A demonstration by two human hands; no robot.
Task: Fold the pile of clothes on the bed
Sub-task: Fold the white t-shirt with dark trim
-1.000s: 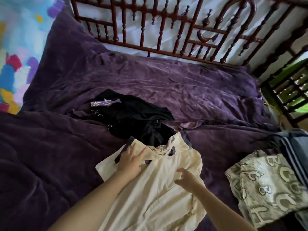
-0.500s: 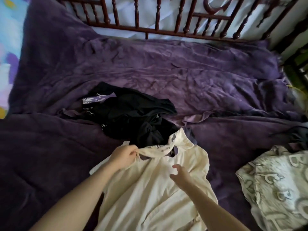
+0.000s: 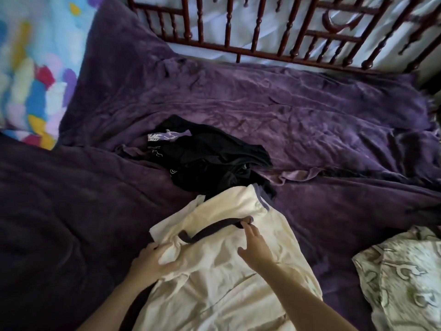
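Note:
A cream T-shirt (image 3: 222, 278) with dark trim lies spread on the purple bed cover (image 3: 310, 120) in front of me. My left hand (image 3: 155, 261) grips a bunch of its fabric at the left shoulder. My right hand (image 3: 256, 247) rests on the shirt with straight fingers, its fingertips touching the dark collar band (image 3: 210, 229). A heap of black clothes (image 3: 207, 161) with white and purple print lies just beyond the shirt's top edge.
A folded grey-green patterned garment (image 3: 403, 271) lies at the right edge of the bed. A dark red wooden rail (image 3: 262, 51) runs along the far side. A multicoloured blanket (image 3: 31, 75) sits at the far left.
The shirt's top has been turned over, so the dark collar band now shows across it. My left hand slid down to the left shoulder, and my right hand reached forward to the collar.

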